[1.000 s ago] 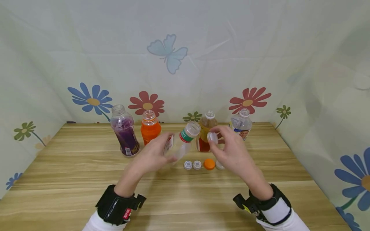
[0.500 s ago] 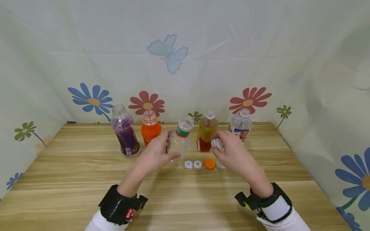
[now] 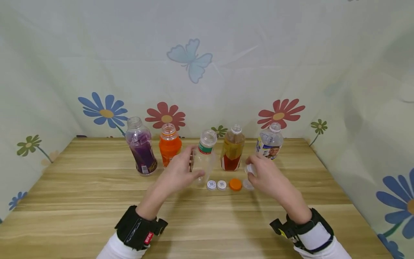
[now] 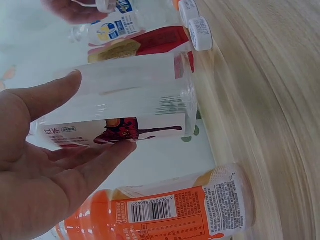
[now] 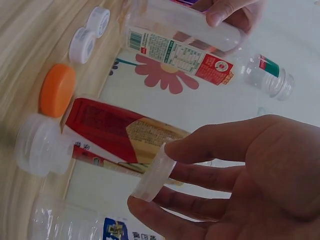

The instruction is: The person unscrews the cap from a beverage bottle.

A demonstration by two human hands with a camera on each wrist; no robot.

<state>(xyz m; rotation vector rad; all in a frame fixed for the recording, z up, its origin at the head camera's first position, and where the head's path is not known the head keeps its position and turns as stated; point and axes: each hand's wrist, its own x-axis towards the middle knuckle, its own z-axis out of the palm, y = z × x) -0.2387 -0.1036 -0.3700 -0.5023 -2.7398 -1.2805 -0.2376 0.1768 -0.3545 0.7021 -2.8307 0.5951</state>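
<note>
My left hand (image 3: 178, 172) grips a clear, colourless bottle (image 3: 207, 148) by its side, thumb on one side and fingers on the other. That bottle is uncapped and nearly upright, with a green and red band at its neck; in the left wrist view its base (image 4: 189, 102) is close over the tabletop. My right hand (image 3: 273, 178) pinches a whitish translucent bottle cap (image 5: 156, 174) between thumb and fingertips. Below that hand lies a row of caps: two small white caps (image 3: 216, 185), an orange cap (image 3: 235, 184) and a translucent cap (image 3: 248, 184).
Uncapped bottles stand along the back: purple (image 3: 141, 149), orange (image 3: 170, 145), an amber and red one (image 3: 233, 149), and a clear one with a blue-white label (image 3: 270, 142). The wood-grain table (image 3: 207, 223) meets a flowered cloth (image 3: 207, 90) behind.
My left hand has lowered the clear bottle and brought it from tilted to nearly upright. My right hand has carried the cap right and down, away from the bottle's mouth.
</note>
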